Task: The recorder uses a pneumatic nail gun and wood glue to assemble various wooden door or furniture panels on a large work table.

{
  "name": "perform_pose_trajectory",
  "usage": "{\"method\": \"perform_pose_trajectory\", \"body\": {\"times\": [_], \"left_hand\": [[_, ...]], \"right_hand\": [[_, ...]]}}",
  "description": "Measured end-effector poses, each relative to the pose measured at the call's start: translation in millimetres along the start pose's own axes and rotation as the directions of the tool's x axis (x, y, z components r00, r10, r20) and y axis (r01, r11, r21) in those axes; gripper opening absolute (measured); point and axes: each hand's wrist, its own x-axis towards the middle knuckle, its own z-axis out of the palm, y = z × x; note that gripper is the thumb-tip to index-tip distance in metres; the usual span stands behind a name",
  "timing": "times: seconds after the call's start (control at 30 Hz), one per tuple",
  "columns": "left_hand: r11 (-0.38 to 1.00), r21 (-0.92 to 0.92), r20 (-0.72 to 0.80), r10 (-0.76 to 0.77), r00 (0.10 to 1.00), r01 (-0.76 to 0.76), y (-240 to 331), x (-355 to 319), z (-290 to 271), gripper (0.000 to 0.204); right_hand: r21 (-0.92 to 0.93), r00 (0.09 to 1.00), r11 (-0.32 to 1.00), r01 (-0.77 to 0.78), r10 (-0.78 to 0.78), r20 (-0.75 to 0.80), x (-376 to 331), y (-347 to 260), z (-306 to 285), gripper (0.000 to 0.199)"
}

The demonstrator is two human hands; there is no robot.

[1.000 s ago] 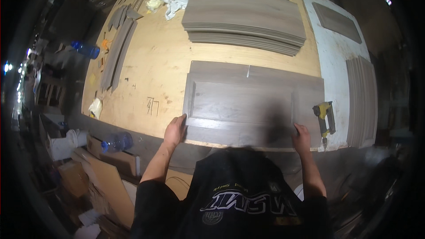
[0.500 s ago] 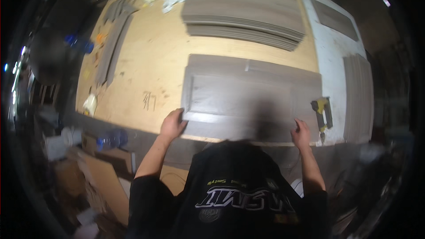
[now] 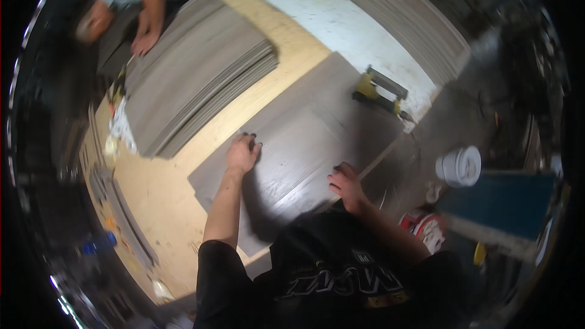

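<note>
Both bare hands lie flat with fingers spread, gripping nothing, on the large grey wood-grain flooring panel (image 3: 304, 140) that rests on the pale plywood workbench (image 3: 158, 189): the left hand (image 3: 242, 153) near the panel's middle, the right hand (image 3: 346, 184) at its near edge. Beyond the panel, a thick stack of matching grey planks (image 3: 195, 79) sits under another person's hand (image 3: 145, 39), while a yellow-and-black nail gun (image 3: 379, 92) rests at the panel's far right corner. Right of the panel, off the bench, stand a white round plastic bucket (image 3: 458, 166) and a red-and-white round container (image 3: 425, 226).
</note>
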Motion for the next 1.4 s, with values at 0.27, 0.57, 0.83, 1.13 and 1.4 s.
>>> {"method": "perform_pose_trajectory", "body": {"times": [0.27,0.57,0.83,1.13,1.4], "left_hand": [[0.999,0.035,0.238,-0.007,0.971,-0.002,42.7,51.9,3.9,0.040],[0.983,0.178,0.259,-0.012,0.966,-0.036,69.3,64.0,-2.3,0.053],[0.979,0.200,0.281,-0.102,0.954,0.045,81.9,67.8,-2.1,0.053],[0.994,0.099,0.224,-0.066,0.972,0.044,56.3,48.0,-6.0,0.047],[0.987,0.147,0.122,-0.077,0.990,0.058,-16.1,-10.4,-21.0,0.038]], "right_hand": [[-0.114,0.999,0.993,-0.039,0.039,-0.002,7.9,13.7,7.1,0.047],[0.000,0.955,0.964,-0.266,0.264,-0.134,18.9,8.6,21.4,0.070],[0.261,0.966,0.953,-0.151,0.198,-0.164,12.9,-1.9,30.1,0.074],[-0.128,0.930,0.959,0.253,-0.278,-0.240,49.5,-1.8,-27.7,0.078],[-0.890,0.922,0.316,0.329,-0.310,0.231,121.8,-124.9,-17.9,0.054]]}}
